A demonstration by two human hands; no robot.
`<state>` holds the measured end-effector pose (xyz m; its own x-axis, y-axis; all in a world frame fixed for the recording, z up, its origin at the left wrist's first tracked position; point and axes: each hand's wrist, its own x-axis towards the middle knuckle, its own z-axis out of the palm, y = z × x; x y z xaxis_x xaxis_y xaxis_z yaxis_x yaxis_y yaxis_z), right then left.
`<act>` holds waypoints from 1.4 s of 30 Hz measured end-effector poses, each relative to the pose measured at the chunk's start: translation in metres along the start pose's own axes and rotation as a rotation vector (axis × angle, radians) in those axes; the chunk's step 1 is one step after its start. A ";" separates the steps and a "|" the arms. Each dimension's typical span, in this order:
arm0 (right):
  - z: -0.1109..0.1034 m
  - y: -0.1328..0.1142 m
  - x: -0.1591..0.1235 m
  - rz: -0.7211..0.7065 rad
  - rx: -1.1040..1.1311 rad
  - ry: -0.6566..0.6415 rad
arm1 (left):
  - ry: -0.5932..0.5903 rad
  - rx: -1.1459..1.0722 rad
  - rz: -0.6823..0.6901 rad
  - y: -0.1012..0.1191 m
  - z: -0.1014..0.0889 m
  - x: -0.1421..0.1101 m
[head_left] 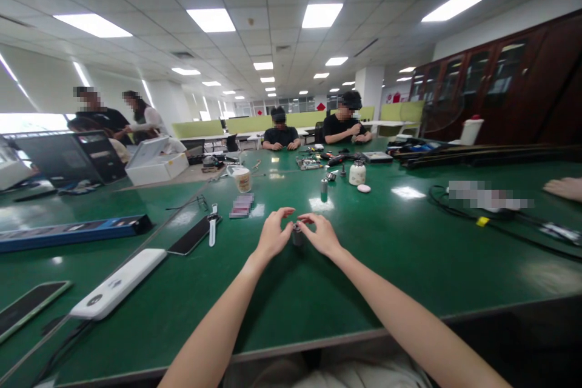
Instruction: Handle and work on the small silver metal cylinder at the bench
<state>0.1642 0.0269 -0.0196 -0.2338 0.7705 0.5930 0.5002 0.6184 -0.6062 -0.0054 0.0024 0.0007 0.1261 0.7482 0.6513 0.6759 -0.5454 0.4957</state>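
A small grey metal cylinder (297,236) stands upright on the green table between my hands. My left hand (274,234) reaches its top from the left, the thumb against the rim and the fingers curved beyond it. From the right, my right hand (322,234) meets the same rim with thumb and bent fingers. A similar metal cylinder (324,190) stands farther back. The exact fingertip contact and any small part at the top are too small to make out.
Left of my hands lie a white-banded watch (212,229), a black phone (193,236) and a white power strip (119,285). Beyond are a paper cup (242,180) and a white jar (357,174). Black cables (459,209) run at right. Co-workers sit across the table.
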 end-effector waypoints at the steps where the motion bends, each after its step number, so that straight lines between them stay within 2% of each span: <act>1: 0.001 0.000 0.001 -0.002 -0.021 0.001 | 0.016 0.014 -0.014 -0.001 0.000 0.000; 4: 0.005 0.002 0.008 -0.010 -0.043 0.011 | 0.026 0.037 -0.010 -0.005 -0.001 0.001; 8: 0.004 0.008 0.018 -0.035 -0.018 0.062 | -0.018 0.065 0.034 -0.005 -0.001 0.001; 12: -0.006 0.029 0.021 0.061 -0.090 0.137 | -0.031 0.094 0.025 -0.003 -0.002 0.001; 16: -0.012 0.053 0.015 0.205 -0.248 0.035 | -0.026 0.109 0.016 -0.001 -0.004 0.002; 19: -0.011 0.058 0.010 0.228 -0.297 -0.022 | -0.027 0.112 0.026 0.000 -0.004 0.001; 23: -0.009 0.053 0.007 0.209 -0.315 -0.054 | -0.040 0.123 0.029 0.001 -0.004 0.000; 26: -0.011 0.051 0.009 0.230 -0.327 -0.076 | -0.064 0.118 -0.018 0.002 -0.004 -0.001; 29: -0.013 0.047 0.012 0.229 -0.277 -0.039 | -0.080 0.117 -0.058 0.004 -0.004 -0.001; 31: -0.014 0.040 0.013 0.180 -0.193 0.031 | -0.085 0.125 -0.063 0.006 -0.005 -0.002; 34: -0.013 0.022 0.014 0.025 -0.050 0.097 | -0.093 0.135 -0.059 0.007 -0.006 -0.002; 37: -0.009 0.002 0.011 -0.069 -0.003 0.065 | -0.095 0.131 -0.044 0.007 -0.006 -0.002; 42: -0.002 -0.007 0.007 -0.075 -0.062 -0.026 | -0.085 0.115 -0.041 0.005 -0.005 -0.003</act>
<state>0.1609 0.0277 -0.0101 -0.2938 0.7264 0.6213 0.5311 0.6644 -0.5258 -0.0059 -0.0040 0.0039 0.1548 0.8011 0.5782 0.7601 -0.4704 0.4483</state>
